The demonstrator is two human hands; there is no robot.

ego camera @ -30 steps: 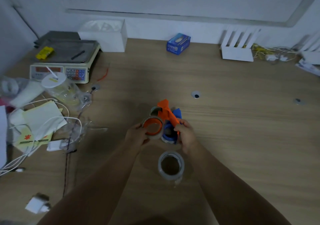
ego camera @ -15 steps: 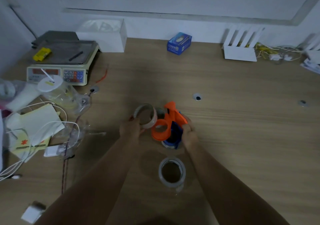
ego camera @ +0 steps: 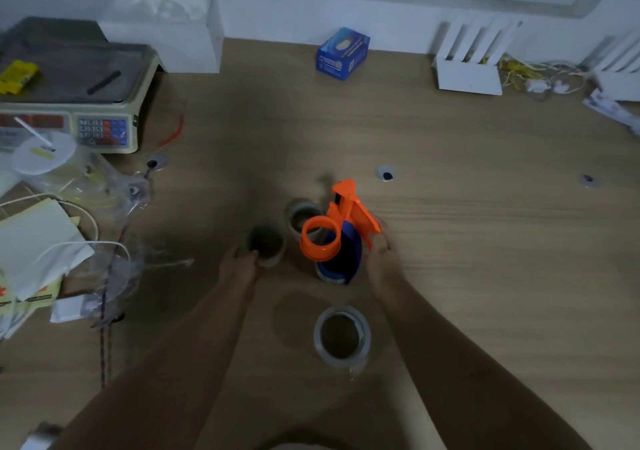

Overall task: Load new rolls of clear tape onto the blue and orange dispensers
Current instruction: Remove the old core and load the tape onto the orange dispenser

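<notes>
Orange dispenser (ego camera: 337,222) sits upright in my right hand (ego camera: 381,259), clamped by its handle so the bare hub faces me; left hand (ego camera: 242,266) grips an empty core (ego camera: 266,243) on the table (ego camera: 485,241), full roll (ego camera: 342,337) nearby.

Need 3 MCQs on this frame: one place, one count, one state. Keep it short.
1. Where does the blue box sit?
A. far edge by the wall
B. on the scale
C. beside the nearest tape roll

2. How many tape rolls show?
A. one
B. three
C. five

3. What is the orange dispenser's hub carrying?
A. a full roll
B. nothing
C. a bare cardboard core

Answers: 1 A, it stands against the wall. 2 B, one at the left hand, one behind the dispenser, one nearest the camera. 3 B, the orange ring is bare while the right hand holds it.
</notes>
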